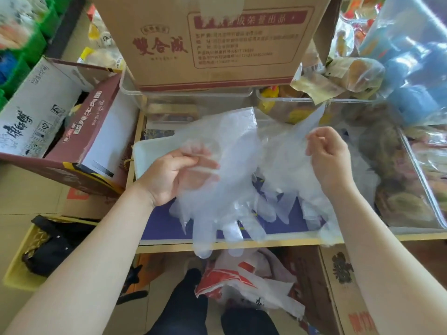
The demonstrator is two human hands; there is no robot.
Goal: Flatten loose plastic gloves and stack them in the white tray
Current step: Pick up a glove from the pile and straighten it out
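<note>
I see the white tray (147, 151) just beyond the left grip (174, 175), only its near-left corner bare; the rest is veiled by plastic, so I cannot tell what lies in it. A clear bin (418, 170) right of the right grip (326, 155) holds brownish packaged goods. A cardboard box (212, 39) stands beyond both grips.

The left grip has its fingers curled round the cuff edge of a plastic glove (225, 189); the right grip pinches a raised fold of the same film between thumb and curled fingers. The glove hangs between the grips, its long axis running toward me, fingertips pointing down past the surface (164, 226) edge. More loose gloves (285, 201) lie beneath it on the purple surface.

A maroon carton (79, 151) lies left of the left grip; a red-and-white plastic bag (244, 284) sits on the floor below.
</note>
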